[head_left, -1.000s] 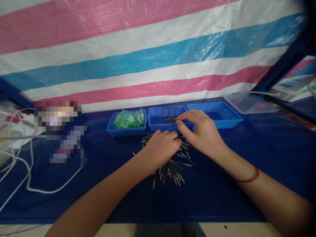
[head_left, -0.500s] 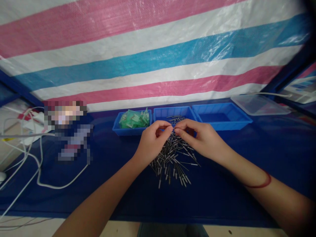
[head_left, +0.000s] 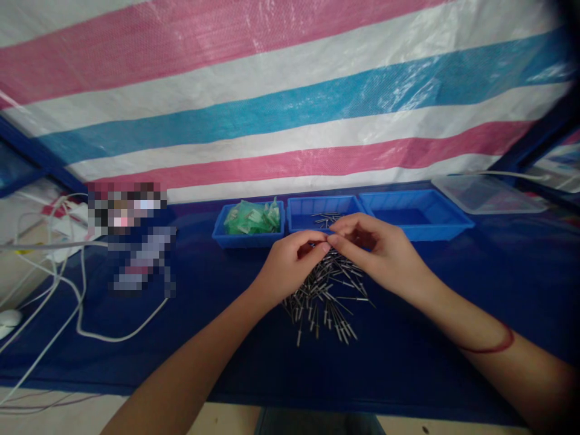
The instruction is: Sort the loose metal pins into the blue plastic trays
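Metal rivets point(head_left: 315, 296) lie in a loose, crisscrossed heap on the dark blue desk point(head_left: 399, 362), below and between the two hands, their thin shanks pointing many ways and several fanned out toward the near edge. The left hand point(head_left: 290, 263) and the right hand point(head_left: 387, 254) meet over the far part of this heap, thumb and forefinger tips of each drawn close at one spot; the contact is so small that I cannot tell whether either is clamped on a rivet. Just behind them stands the middle blue bin point(head_left: 301, 211), with a few more rivets lying on its floor. Beside it, the left blue bin point(head_left: 249, 242) holds green packets point(head_left: 251, 217), and the right blue bin point(head_left: 421, 232) stands on the other side, near a clear plastic sheet point(head_left: 489, 194). Dark red cord point(head_left: 496, 347) circles the right wrist. White cables point(head_left: 120, 339) trail across the left of the desk, and striped tarpaulin point(head_left: 281, 115) hangs behind everything.
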Tool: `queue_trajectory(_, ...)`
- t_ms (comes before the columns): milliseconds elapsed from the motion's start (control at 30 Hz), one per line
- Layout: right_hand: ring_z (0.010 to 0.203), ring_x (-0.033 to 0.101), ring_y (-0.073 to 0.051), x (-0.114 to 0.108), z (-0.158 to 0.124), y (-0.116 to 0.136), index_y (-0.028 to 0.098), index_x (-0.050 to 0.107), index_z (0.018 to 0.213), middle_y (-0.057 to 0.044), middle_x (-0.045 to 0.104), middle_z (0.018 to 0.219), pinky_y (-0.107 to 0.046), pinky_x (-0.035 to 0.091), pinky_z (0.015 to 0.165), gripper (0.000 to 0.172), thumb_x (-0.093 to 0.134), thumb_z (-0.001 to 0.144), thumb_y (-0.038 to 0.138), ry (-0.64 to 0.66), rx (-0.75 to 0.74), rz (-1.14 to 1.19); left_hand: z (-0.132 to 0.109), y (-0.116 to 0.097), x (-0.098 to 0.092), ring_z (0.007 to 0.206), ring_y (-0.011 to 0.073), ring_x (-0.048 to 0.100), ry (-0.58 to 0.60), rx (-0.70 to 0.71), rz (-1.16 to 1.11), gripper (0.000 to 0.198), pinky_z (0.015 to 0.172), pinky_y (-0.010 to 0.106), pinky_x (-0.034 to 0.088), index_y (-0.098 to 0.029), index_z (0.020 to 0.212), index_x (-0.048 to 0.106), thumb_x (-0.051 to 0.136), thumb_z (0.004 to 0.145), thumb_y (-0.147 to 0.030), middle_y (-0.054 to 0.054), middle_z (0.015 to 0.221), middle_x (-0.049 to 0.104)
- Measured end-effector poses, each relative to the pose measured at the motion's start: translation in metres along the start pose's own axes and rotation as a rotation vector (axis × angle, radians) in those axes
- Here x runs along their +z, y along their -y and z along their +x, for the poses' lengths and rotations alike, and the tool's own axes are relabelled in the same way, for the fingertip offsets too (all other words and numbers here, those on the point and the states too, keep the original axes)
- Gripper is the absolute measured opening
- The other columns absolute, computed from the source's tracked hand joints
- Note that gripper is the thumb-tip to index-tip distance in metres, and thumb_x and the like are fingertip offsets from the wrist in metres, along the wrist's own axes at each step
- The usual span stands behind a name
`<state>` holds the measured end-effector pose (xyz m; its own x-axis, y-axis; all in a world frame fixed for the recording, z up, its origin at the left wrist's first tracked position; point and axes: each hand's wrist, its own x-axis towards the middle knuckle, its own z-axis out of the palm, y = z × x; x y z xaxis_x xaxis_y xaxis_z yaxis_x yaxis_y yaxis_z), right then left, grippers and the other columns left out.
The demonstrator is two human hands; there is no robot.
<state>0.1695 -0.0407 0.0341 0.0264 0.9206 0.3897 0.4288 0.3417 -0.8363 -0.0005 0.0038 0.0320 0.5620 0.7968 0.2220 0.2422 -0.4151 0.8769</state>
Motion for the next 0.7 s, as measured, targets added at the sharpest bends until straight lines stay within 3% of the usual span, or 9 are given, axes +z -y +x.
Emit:
queue_trajectory(267, 0.066, 0.054, -0.014, -0.0005, -0.0010, -0.0010, 0.021, 0.065, 0.088, -0.002, 0.062, 0.078, -0.029, 0.042, 0.057, 0.013, 0.059, 0.085, 0.032, 0.066, -0.076, -0.081, -0.0016, 0.0028, 0.0033, 0.079, 0.0141, 0.059, -0.022, 0.028, 0.074, 0.014, 0.072, 0.026, 0.047, -0.016, 0.093, 0.065, 0.057, 0.087, -0.025, 0.005, 0.093, 0.067)
queue_trajectory(467, 0.072, 0.057, -0.015, -0.0018, -0.0007, -0.0009, 0.021, 0.066, 0.091, -0.004, 0.064, 0.085, -0.029, 0.044, 0.061, 0.013, 0.057, 0.086, 0.029, 0.070, -0.113, -0.084, -0.0015, 0.0036, -0.0014, 0.082, 0.0146, 0.059, 0.029, 0.039, 0.140, 0.016, 0.072, 0.026, 0.047, -0.017, 0.097, 0.060, 0.055, 0.088, -0.030, 0.004, 0.094, 0.064)
queue_trajectory(700, 0.074, 0.059, -0.016, -0.0036, 0.0017, -0.0031, 0.021, 0.066, 0.092, -0.005, 0.066, 0.086, -0.030, 0.045, 0.062, 0.014, 0.057, 0.086, 0.030, 0.042, -0.091, -0.080, -0.0026, -0.0018, -0.0027, 0.069, 0.0102, 0.055, -0.043, 0.047, 0.144, 0.012, 0.066, 0.024, 0.045, -0.017, 0.094, 0.056, 0.053, 0.089, -0.027, 0.001, 0.088, 0.059)
